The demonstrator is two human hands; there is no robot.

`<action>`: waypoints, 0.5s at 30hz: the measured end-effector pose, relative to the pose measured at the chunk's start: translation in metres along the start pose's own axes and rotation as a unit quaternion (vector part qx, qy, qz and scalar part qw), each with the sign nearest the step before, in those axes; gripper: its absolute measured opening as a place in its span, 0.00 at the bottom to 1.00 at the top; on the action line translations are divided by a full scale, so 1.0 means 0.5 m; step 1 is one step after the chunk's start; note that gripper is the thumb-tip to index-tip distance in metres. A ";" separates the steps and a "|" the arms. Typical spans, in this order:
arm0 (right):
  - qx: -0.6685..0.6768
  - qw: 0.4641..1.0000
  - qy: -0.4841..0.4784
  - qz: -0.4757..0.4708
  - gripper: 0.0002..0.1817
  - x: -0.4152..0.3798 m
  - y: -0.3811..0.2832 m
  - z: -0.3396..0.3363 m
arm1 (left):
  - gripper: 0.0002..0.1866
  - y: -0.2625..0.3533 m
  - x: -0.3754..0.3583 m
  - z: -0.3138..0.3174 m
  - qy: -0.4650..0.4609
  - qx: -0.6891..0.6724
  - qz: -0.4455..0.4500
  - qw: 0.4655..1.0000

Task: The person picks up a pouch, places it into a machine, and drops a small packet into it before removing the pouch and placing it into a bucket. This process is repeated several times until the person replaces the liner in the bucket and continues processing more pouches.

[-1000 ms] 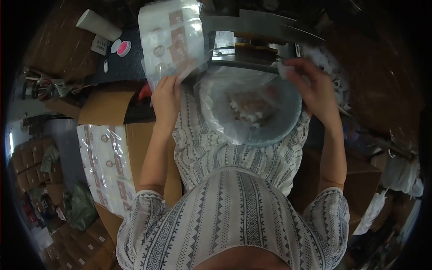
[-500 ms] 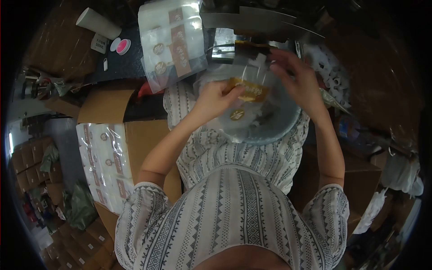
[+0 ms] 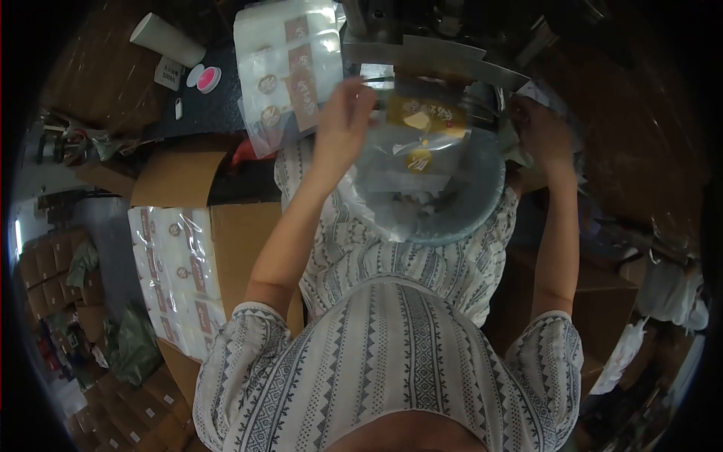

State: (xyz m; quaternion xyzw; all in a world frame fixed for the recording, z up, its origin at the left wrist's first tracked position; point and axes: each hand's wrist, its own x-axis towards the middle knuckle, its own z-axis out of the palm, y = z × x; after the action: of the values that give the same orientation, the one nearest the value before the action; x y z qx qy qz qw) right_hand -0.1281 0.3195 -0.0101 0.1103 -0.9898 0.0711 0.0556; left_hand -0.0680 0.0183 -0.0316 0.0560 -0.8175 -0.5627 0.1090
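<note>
A clear plastic bag (image 3: 428,124) with a gold printed band and a round gold mark is at the metal machine edge, above the basin. My left hand (image 3: 343,128) is just left of it, fingers loosely bent and apart, slightly blurred, with nothing visible in them. Past the bag's right side, my right hand (image 3: 544,135) is at the white pieces; its fingers are dark and smeared, so any hold is hidden. A plastic-lined round basin (image 3: 482,215) rests on my lap with small whitish pieces inside.
Left of the machine (image 3: 437,53) lies a stack of clear printed bags (image 3: 290,71). A white cup (image 3: 167,39) lies on its side near a small pink pot (image 3: 208,79). An open carton (image 3: 252,256) with packed printed bags (image 3: 177,271) stands at my left.
My left hand has let go of the gold-printed bag and moved left and up. My right hand has moved right, away from the bag. The bag now lies flatter at the machine.
</note>
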 end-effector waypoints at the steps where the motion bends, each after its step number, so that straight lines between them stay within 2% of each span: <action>1: 0.001 1.000 0.000 0.000 0.12 -0.005 0.000 -0.006 | 0.19 -0.012 -0.002 -0.027 0.165 0.204 0.217 0.940; 2: 0.029 1.000 -0.001 0.013 0.12 -0.014 0.000 -0.019 | 0.19 -0.040 -0.012 -0.057 0.163 0.205 0.215 0.941; 3: 0.056 0.998 0.001 0.024 0.12 -0.019 0.000 -0.033 | 0.16 -0.078 -0.022 -0.089 0.143 0.349 0.244 0.893; 4: 0.056 0.998 0.001 0.022 0.12 -0.025 -0.003 -0.048 | 0.14 -0.091 -0.032 -0.109 0.121 0.486 0.265 0.824; 5: 0.156 0.987 0.010 0.041 0.13 -0.033 -0.010 -0.062 | 0.14 -0.100 -0.047 -0.124 0.122 0.487 0.264 0.823; 6: 0.256 0.965 0.022 0.061 0.13 -0.037 -0.019 -0.072 | 0.11 -0.097 -0.062 -0.136 0.106 0.444 0.200 0.867; 7: 0.257 0.964 0.022 0.063 0.13 -0.040 -0.039 -0.077 | 0.08 -0.090 -0.079 -0.141 0.087 0.396 0.132 0.905; 9: 0.457 0.889 -0.035 0.012 0.13 -0.050 -0.105 -0.085 | 0.07 -0.048 -0.109 -0.132 0.077 0.368 0.123 0.918; 10: 0.457 0.889 -0.034 0.011 0.13 -0.048 -0.137 -0.082 | 0.07 -0.021 -0.110 -0.123 0.075 0.340 0.123 0.929; 12: 0.431 0.895 0.003 -0.115 0.13 -0.051 -0.193 -0.070 | 0.07 0.022 -0.126 -0.102 0.069 0.330 0.136 0.931; 15: 0.384 0.908 0.017 -0.164 0.13 -0.048 -0.225 -0.069 | 0.06 0.056 -0.137 -0.089 0.041 0.301 0.163 0.939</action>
State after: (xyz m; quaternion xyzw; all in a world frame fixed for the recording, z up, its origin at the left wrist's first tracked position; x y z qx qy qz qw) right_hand -0.0760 0.2212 0.0351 0.2824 -0.8529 0.4375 0.0364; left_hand 0.0098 0.0026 0.0017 -0.0253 -0.9414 -0.2621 0.2107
